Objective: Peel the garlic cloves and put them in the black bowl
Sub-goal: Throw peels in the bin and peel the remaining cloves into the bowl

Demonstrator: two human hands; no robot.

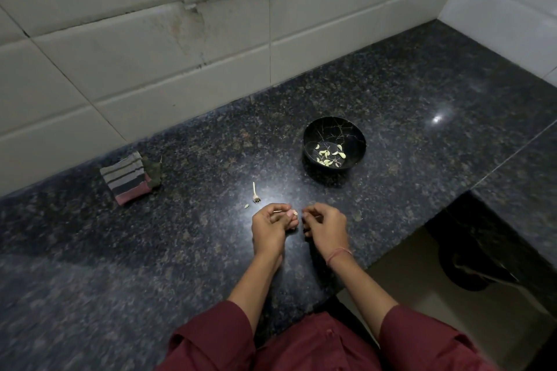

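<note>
1 garlic clove [295, 213] pinched by left hand [271, 224] fingers; right hand [325, 226] fingers curled, hold unclear.

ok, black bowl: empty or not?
Not empty: black bowl holds a scatter of pale peeled cloves on its bottom.

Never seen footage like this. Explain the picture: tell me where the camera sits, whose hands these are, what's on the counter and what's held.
No machine here: one camera worn on a person's head looks down at their own hands. The left hand pinches a small garlic clove; the right hand curls its fingers beside it, contents unclear. On the dark speckled counter lie a black bowl holding peeled cloves, a bare garlic stem and a folded striped cloth.
</note>
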